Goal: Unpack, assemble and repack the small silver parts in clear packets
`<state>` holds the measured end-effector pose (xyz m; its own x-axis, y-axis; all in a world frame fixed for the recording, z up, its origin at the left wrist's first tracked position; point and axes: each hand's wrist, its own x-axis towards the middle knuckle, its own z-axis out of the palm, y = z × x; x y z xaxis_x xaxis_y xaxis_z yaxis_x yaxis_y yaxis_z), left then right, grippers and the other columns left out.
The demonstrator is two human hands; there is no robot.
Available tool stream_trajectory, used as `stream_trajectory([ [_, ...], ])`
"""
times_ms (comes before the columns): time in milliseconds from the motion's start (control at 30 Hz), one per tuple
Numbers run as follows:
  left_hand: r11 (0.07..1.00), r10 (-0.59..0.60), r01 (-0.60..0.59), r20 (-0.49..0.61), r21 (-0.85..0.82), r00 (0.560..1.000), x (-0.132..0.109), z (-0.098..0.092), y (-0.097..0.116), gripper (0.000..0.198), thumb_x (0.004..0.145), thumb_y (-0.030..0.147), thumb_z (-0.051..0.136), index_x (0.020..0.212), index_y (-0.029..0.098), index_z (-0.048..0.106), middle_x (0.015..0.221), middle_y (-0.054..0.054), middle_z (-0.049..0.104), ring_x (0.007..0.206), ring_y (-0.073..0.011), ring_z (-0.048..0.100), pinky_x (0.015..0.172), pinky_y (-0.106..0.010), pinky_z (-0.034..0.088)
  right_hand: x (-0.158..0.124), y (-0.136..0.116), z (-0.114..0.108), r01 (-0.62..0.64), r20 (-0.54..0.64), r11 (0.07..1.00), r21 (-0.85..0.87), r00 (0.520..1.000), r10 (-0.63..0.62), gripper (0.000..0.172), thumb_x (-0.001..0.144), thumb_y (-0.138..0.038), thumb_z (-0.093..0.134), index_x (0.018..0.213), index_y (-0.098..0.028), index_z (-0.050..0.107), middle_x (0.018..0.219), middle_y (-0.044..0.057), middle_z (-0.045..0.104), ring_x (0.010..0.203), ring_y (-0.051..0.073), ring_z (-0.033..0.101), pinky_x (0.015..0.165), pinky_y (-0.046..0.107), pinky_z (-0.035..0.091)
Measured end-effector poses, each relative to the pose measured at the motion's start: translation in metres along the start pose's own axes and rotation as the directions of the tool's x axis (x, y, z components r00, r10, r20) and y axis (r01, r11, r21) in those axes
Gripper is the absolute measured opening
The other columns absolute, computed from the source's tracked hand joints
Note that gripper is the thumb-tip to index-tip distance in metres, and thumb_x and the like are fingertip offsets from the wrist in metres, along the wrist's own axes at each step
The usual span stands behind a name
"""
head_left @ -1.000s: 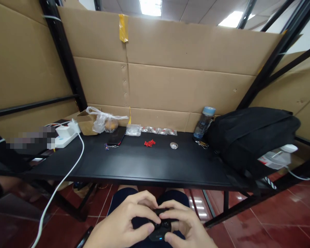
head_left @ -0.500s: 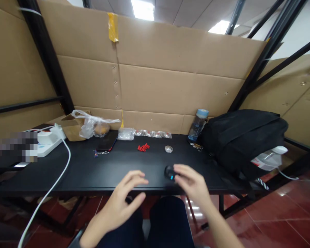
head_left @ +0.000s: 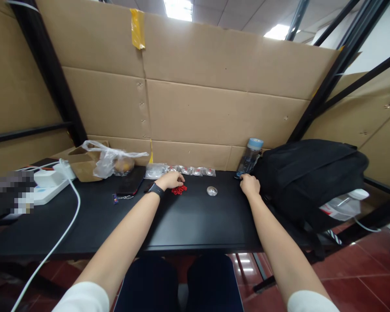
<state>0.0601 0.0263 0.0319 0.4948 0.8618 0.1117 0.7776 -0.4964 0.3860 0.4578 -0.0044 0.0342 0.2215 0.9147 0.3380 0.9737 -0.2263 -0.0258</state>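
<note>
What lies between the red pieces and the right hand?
In the head view, a clear round piece lies between the red pieces and the right hand.

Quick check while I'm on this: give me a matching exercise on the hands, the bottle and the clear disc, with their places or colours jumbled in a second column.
Things:
1. left hand
2. clear disc
3. right hand
4. bottle

Places or colours:
A. near the base of the bottle
B. topped with a blue cap
C. closest to the red pieces
D. flat on the black table, between the two hands

Pairs: 1-C, 2-D, 3-A, 4-B
</note>
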Motion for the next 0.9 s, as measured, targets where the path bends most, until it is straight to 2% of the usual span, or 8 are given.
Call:
stream_trajectory([
  [100,1.0,0.017,-0.018,-0.025,-0.023,1.0,0.004,0.012,-0.005,0.023,0.082,0.023,0.066,0.101,0.018,0.078,0.096,-0.006,0.079,0.087,-0.0183,0.07,0.083,-0.023,0.049,0.004,-0.012,-0.005,0.015,-0.02,0.999,0.049,1.0,-0.015,0.028,0.089,-0.013,0.054,0.107,-0.016,0.076,0.118,0.014,0.07,0.106,0.026,0.063,0.092,0.034,0.044],
  [200,0.999,0.016,-0.019,-0.091,-0.032,0.996,0.002,0.021,-0.008,0.019,0.083,0.024,0.063,0.094,0.017,0.077,0.093,-0.005,0.078,0.085,-0.0178,0.069,0.08,-0.023,0.048,0.008,-0.034,-0.014,0.239,0.068,0.936,0.259,0.962,-0.264,0.028,0.09,-0.019,0.058,0.113,-0.015,0.074,0.117,0.013,0.07,0.103,0.021,0.064,0.091,0.027,0.044],
  [267,0.998,0.047,-0.052,-0.109,-0.043,0.993,0.002,0.024,-0.007,0.016,0.083,0.023,0.062,0.087,0.017,0.076,0.087,-0.005,0.077,0.081,-0.0174,0.068,0.077,-0.023,0.048,0.009,-0.053,-0.017,0.331,0.248,0.818,0.471,0.84,-0.483,0.036,0.086,-0.029,0.068,0.119,-0.014,0.072,0.111,0.011,0.072,0.094,0.017,0.065,0.086,0.024,0.046],
  [333,0.991,0.101,-0.111,-0.127,-0.069,0.987,0.001,0.027,-0.006,0.015,0.084,0.023,0.06,0.085,0.017,0.073,0.085,-0.005,0.075,0.079,-0.0172,0.067,0.074,-0.023,0.047,0.008,-0.07,-0.015,0.319,0.362,0.719,0.617,0.697,-0.62,0.055,0.077,-0.037,0.078,0.127,-0.015,0.068,0.114,0.009,0.07,0.087,0.015,0.065,0.081,0.022,0.047],
  [467,0.982,0.101,-0.139,-0.268,-0.126,0.958,0.0,0.032,0.0,0.012,0.088,0.022,0.056,0.087,0.019,0.067,0.085,-0.004,0.074,0.079,-0.0183,0.067,0.076,-0.026,0.047,0.0,-0.083,-0.003,0.359,0.382,0.679,0.64,0.618,-0.687,0.071,0.058,-0.035,0.091,0.123,-0.018,0.071,0.104,0.005,0.067,0.082,0.015,0.061,0.079,0.025,0.049],
  [600,0.96,0.077,-0.177,-0.404,-0.216,0.911,-0.003,0.035,0.01,0.011,0.09,0.019,0.051,0.085,0.021,0.061,0.082,-0.002,0.071,0.077,-0.0171,0.066,0.075,-0.025,0.046,-0.008,-0.072,0.007,0.282,0.304,0.618,0.734,0.677,-0.67,0.06,0.058,-0.029,0.088,0.115,-0.019,0.073,0.099,0.004,0.066,0.084,0.016,0.06,0.078,0.026,0.051],
  [767,0.953,0.047,-0.177,-0.457,-0.247,0.888,-0.007,0.037,0.028,0.012,0.081,0.013,0.052,0.08,0.02,0.061,0.077,-0.001,0.068,0.073,-0.0163,0.063,0.071,-0.024,0.044,-0.01,-0.067,0.016,0.226,0.309,0.672,0.706,0.755,-0.579,0.061,0.047,-0.026,0.088,0.106,-0.022,0.075,0.096,0.002,0.065,0.079,0.016,0.06,0.075,0.028,0.051],
  [900,0.95,0.054,-0.193,-0.482,-0.245,0.875,-0.003,0.046,0.03,0.028,0.074,0.006,0.051,0.09,0.02,0.069,0.086,-0.002,0.071,0.082,-0.0178,0.064,0.078,-0.026,0.046,-0.003,-0.066,0.037,0.253,0.277,0.689,0.679,0.78,-0.561,0.062,0.039,-0.027,0.086,0.098,-0.039,0.073,0.098,-0.002,0.065,0.084,0.019,0.067,0.074,0.033,0.053],
])
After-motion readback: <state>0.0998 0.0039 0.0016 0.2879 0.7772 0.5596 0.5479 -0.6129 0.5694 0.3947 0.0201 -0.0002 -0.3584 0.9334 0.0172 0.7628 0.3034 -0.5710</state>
